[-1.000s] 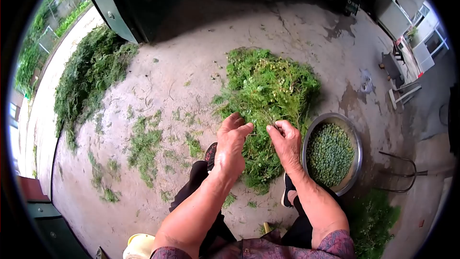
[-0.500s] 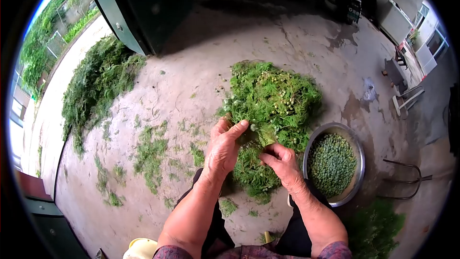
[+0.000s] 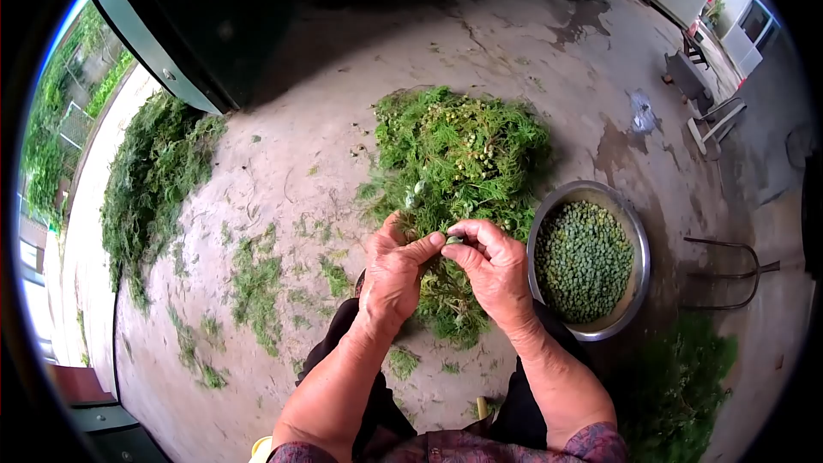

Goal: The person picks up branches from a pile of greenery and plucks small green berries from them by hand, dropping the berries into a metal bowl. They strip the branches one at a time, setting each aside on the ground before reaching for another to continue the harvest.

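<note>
My left hand (image 3: 394,274) is closed on a green sprig (image 3: 413,195), whose pale seed cones stick out beyond the fingers. Thumb and fingers of my right hand (image 3: 495,273) pinch a small green seed cone (image 3: 453,241) right at the left thumb's tip. Just past both hands lies a heap of feathery green cuttings (image 3: 467,141) dotted with more cones. To the right, a steel basin (image 3: 636,291) holds a deep layer of loose green cones (image 3: 585,261).
A three-pronged metal fork (image 3: 754,270) lies right of the basin. Dark green cuttings are piled at the left (image 3: 150,189) beside a green door (image 3: 146,43). Loose bits litter the concrete floor (image 3: 291,163). A small stool (image 3: 716,127) stands at far right.
My right hand has moved up and left to meet the left hand, and now pinches a seed cone there. The whole view has shifted slightly, with the heap and basin appearing higher.
</note>
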`<control>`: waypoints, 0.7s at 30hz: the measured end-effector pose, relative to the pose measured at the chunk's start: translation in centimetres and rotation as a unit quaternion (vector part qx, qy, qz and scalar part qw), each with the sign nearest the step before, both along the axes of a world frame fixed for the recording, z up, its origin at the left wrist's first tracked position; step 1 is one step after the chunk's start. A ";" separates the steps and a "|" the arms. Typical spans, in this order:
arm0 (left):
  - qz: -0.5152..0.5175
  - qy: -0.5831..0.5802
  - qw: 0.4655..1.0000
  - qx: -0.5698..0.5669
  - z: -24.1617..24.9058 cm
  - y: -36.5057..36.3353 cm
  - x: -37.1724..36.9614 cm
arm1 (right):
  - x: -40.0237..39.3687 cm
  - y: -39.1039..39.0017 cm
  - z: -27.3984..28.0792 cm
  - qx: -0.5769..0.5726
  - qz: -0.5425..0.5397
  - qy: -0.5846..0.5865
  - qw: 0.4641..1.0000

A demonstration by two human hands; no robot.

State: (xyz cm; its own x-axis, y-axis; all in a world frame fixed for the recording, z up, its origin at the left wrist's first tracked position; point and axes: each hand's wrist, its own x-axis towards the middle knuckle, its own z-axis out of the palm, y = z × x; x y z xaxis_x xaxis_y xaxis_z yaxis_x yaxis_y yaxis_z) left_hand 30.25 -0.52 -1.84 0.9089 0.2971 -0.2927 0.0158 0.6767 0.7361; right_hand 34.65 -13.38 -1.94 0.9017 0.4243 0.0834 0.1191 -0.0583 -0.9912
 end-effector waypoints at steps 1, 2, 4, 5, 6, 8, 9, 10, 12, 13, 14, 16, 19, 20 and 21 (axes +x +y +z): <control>-0.003 -0.004 1.000 -0.008 -0.2 0.0 0.0 | 0.3 -0.4 0.3 0.002 0.021 0.039 0.999; -0.007 -0.008 1.000 -0.015 -0.5 0.1 -0.1 | 0.5 -0.6 0.2 0.111 0.038 0.174 0.978; -0.022 -0.016 0.999 -0.027 -0.4 0.0 -0.1 | 1.3 -1.8 0.3 0.198 0.039 0.269 0.942; -0.022 -0.011 0.999 -0.042 -0.2 -0.2 0.0 | 1.6 -2.2 0.1 0.247 0.036 0.280 0.927; -0.022 -0.007 0.998 -0.057 -0.1 -0.3 0.0 | 2.0 -2.6 0.0 0.278 0.029 0.276 0.920; -0.016 -0.006 0.996 -0.089 0.5 -0.8 0.0 | 2.6 -3.0 0.6 0.279 0.006 0.300 0.912; -0.027 -0.013 0.996 -0.089 0.4 -0.9 0.0 | 2.8 -3.2 0.4 0.274 0.005 0.311 0.910; -0.038 -0.019 0.995 -0.090 0.4 -0.9 -0.1 | 2.6 -3.2 0.2 0.249 -0.002 0.313 0.916; -0.056 -0.017 0.995 -0.079 0.1 -0.9 -0.1 | 2.0 -3.1 0.1 0.221 -0.011 0.339 0.914; -0.066 -0.008 0.995 -0.076 0.1 -0.8 -0.1 | 1.9 -3.1 0.1 0.207 0.001 0.339 0.918; -0.077 0.003 0.994 -0.072 0.3 -0.8 -0.2 | 1.8 -3.1 0.3 0.177 0.004 0.317 0.932; -0.075 0.022 0.996 -0.048 0.8 -1.1 -0.2 | 1.8 -3.1 0.9 0.131 0.012 0.275 0.952; -0.059 0.041 0.997 0.008 1.2 -1.6 0.0 | 1.8 -3.1 1.0 0.107 0.015 0.240 0.965; -0.065 0.044 0.997 0.023 1.1 -1.6 0.0 | 1.7 -3.2 0.9 0.116 0.010 0.246 0.962; -0.071 0.049 0.996 0.039 1.0 -1.6 -0.1 | 1.6 -3.2 0.7 0.126 0.006 0.253 0.959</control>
